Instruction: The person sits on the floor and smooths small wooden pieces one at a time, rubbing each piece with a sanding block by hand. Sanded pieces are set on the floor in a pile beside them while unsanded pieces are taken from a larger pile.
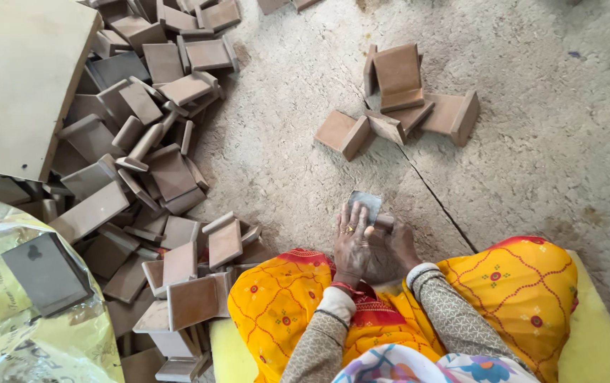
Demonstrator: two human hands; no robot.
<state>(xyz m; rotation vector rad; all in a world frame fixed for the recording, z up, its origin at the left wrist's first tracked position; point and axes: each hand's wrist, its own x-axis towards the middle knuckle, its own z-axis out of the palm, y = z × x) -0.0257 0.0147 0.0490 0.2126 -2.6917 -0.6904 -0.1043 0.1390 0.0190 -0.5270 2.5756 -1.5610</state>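
On a dusty, cracked floor [532, 142], both hands, left [352, 241] and right [400, 245], grip one wooden piece [383, 222] under grey sandpaper [366, 204].

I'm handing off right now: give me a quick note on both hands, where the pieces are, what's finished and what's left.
Left hand: pressing a grey sanding sheet onto a small wooden piece at the knees.
Right hand: gripping that same piece, steadying it on the floor.
Done, apparently: a small group of L-shaped wooden pieces set apart ahead.
Left: the large heap of similar pieces on the left side, beside a tilted board and a yellow bag.
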